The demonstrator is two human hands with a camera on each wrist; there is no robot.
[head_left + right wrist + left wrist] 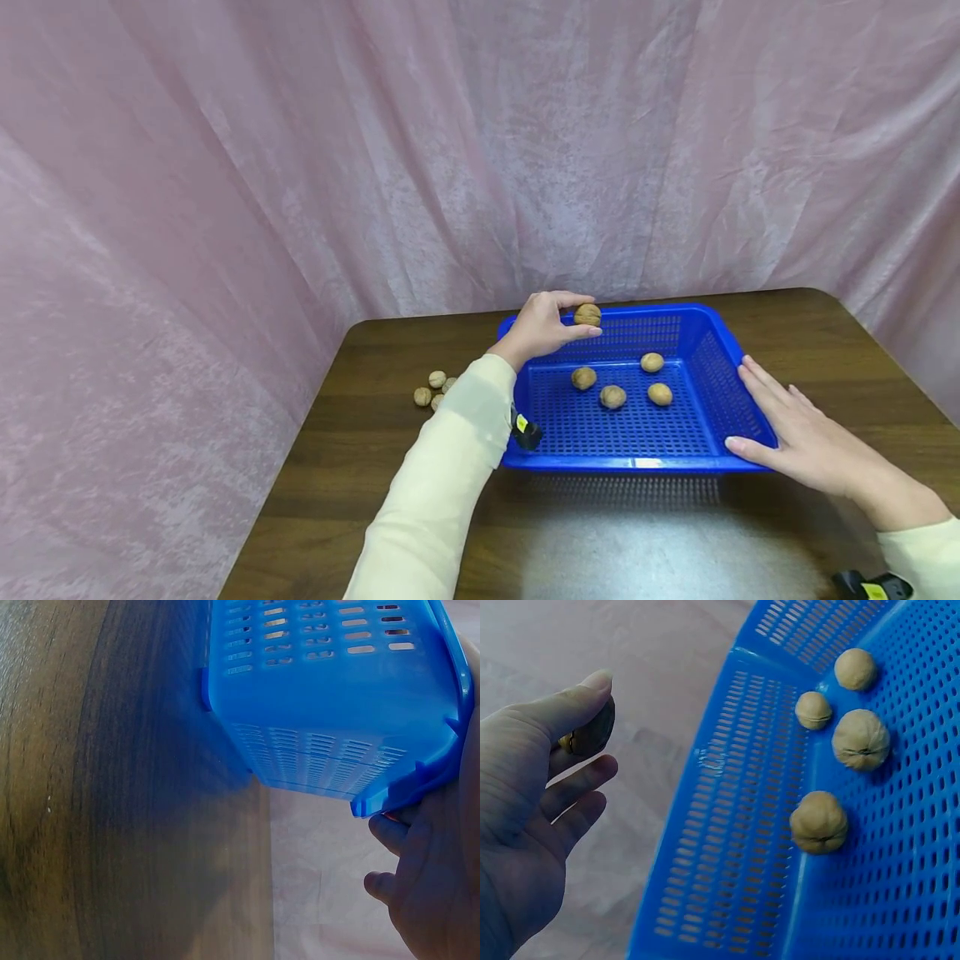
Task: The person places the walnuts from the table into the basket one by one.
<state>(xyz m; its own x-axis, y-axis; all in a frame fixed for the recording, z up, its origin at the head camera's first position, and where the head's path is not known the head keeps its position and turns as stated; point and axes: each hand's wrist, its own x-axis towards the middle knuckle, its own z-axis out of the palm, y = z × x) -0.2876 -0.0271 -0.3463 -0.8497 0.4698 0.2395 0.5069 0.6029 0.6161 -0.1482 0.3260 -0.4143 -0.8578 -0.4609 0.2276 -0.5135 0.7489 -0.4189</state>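
Note:
A brown walnut (587,314) is pinched between the thumb and fingers of my left hand (542,327), over the back left of the blue plastic basket (637,463). The left wrist view has this walnut (592,733) partly hidden behind the thumb. My right hand (798,429) rests on the basket's right rim with fingers extended, its thumb near the front right corner. From the right wrist, fingertips (386,834) show right at the blue rim (420,780). Several walnuts lie apart on the basket's floor, among them one walnut (612,397) near the middle.
Left of the basket, several loose walnuts (422,397) sit on the brown wooden table (360,467), some partly covered by the left sleeve (442,467). A pinkish curtain (450,167) hangs behind the table's far edge.

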